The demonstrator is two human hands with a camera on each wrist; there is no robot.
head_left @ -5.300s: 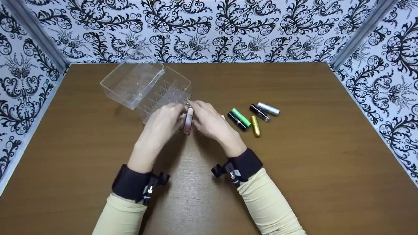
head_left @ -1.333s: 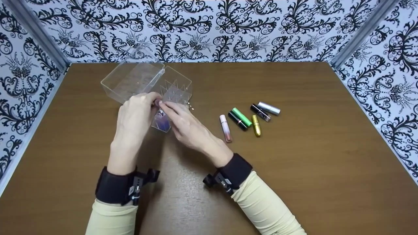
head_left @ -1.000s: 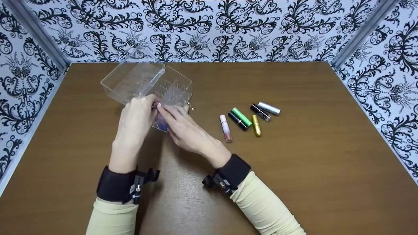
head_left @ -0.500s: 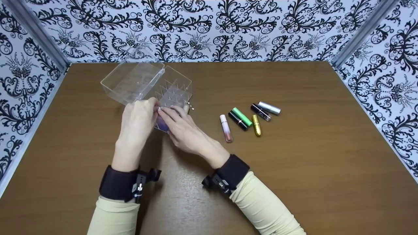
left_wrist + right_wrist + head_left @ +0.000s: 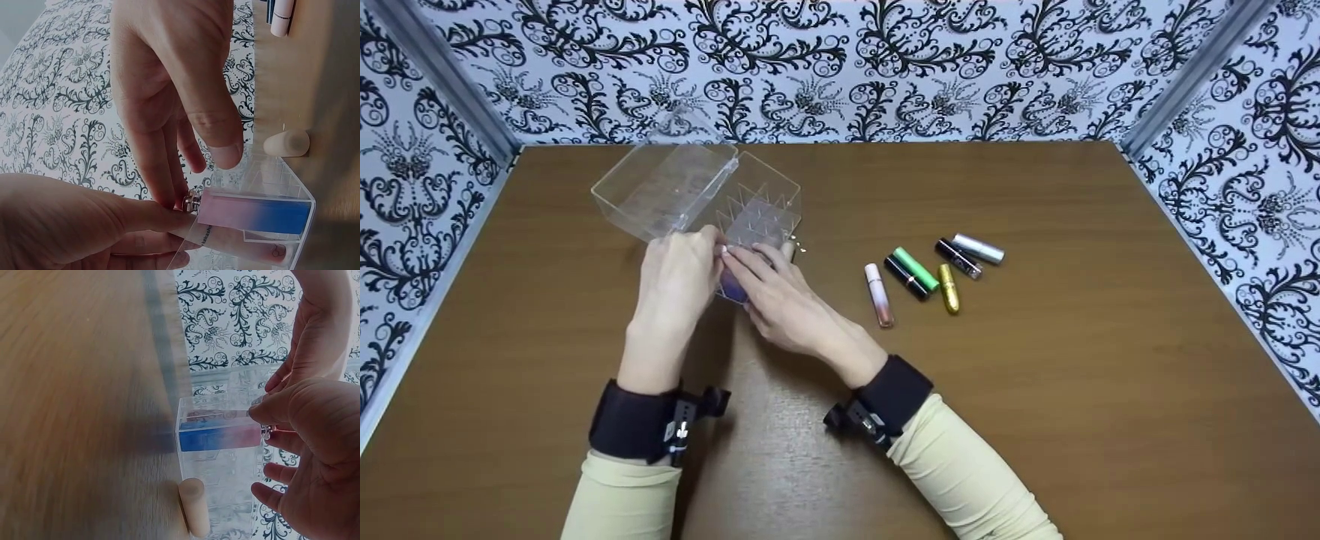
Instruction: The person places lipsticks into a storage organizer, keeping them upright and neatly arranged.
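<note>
A clear divided box [image 5: 757, 214] stands on the table with its lid folded back. A blue-to-pink tube [image 5: 256, 214] with a silver end stands in its near corner compartment. Beside that tube a pale pink, lettered lip gloss tube [image 5: 247, 244] reaches down inside the box. My left hand [image 5: 675, 285] pinches its upper end; the fingertips are partly hidden. My right hand [image 5: 795, 307] lies at the box's near right side with its fingers extended. Its index tip touches near the tube tops, and its thumb [image 5: 270, 408] is by the clear rim.
A beige cylinder [image 5: 287, 143] stands beside the box. To the right lie a white-and-pink lip gloss [image 5: 879, 295], black tube [image 5: 906, 277], green tube [image 5: 916, 268], gold tube [image 5: 949, 289], dark tube [image 5: 958, 259] and silver tube [image 5: 978, 248]. Patterned walls edge the table.
Over five seconds, both hands shifted to the box's near corner, and the white-and-pink lip gloss came to lie on the right. Within the last second both hands lowered slightly, then stayed still.
</note>
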